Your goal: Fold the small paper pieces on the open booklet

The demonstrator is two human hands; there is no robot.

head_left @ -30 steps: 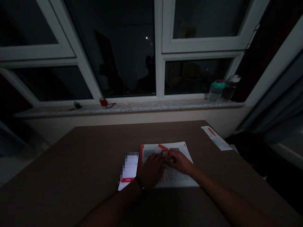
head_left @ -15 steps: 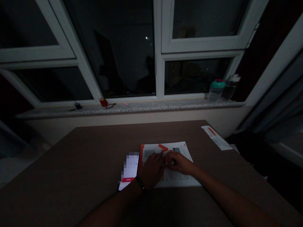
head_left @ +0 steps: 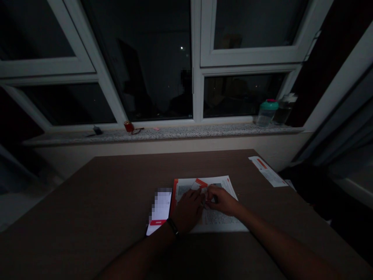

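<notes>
A printed sheet or booklet (head_left: 224, 221) with an orange left edge lies on the brown table. On it is a small orange and white paper piece (head_left: 201, 182), partly covered by my fingers. My left hand (head_left: 188, 208), with a dark band on the wrist, rests palm down over the page, fingers reaching to the small piece. My right hand (head_left: 221, 200) is closed in a pinch just beside the left fingertips; what it pinches is too dark and small to name. A lit phone (head_left: 161, 206) lies left of the page.
A paper strip (head_left: 267, 171) lies at the table's (head_left: 72, 202) right edge. The granite sill (head_left: 180, 133) behind holds a teal-lidded bottle (head_left: 266, 113), a clear bottle (head_left: 284, 111), a small red object (head_left: 128, 126) and a dark one (head_left: 97, 130).
My right hand has shifted very slightly, its fingers still pinched beside my left fingertips. The whole view has moved a little.
</notes>
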